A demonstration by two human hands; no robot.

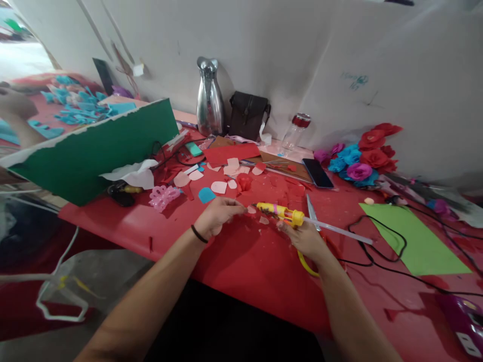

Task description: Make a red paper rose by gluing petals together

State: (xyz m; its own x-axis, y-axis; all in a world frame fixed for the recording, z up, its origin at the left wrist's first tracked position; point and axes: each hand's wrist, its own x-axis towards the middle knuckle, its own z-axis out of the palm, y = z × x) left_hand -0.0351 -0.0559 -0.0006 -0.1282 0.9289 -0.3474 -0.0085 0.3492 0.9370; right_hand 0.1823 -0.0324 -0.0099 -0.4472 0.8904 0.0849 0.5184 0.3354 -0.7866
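Observation:
My right hand (304,239) is wrapped round a yellow hot glue gun (275,210), with a long clear glue stick (339,230) poking out of its back. The gun's nozzle points left, close to the fingertips of my left hand (219,217). Those fingers are pinched at the edge of a small pink paper petal (251,209), right by the nozzle. Another pink scrap (264,220) lies on the table below the gun. Scissors (310,208) with yellow-orange handles lie partly hidden behind my right hand.
Loose paper petals (219,187), a blue one (207,195) and a pink ribbon flower (164,197) lie around. A green board (101,146) stands at left, with another person's arm (22,115) beyond. Behind are a steel jug (209,100), phone (317,173) and paper flowers (360,171); a black cord (400,274) crosses at right.

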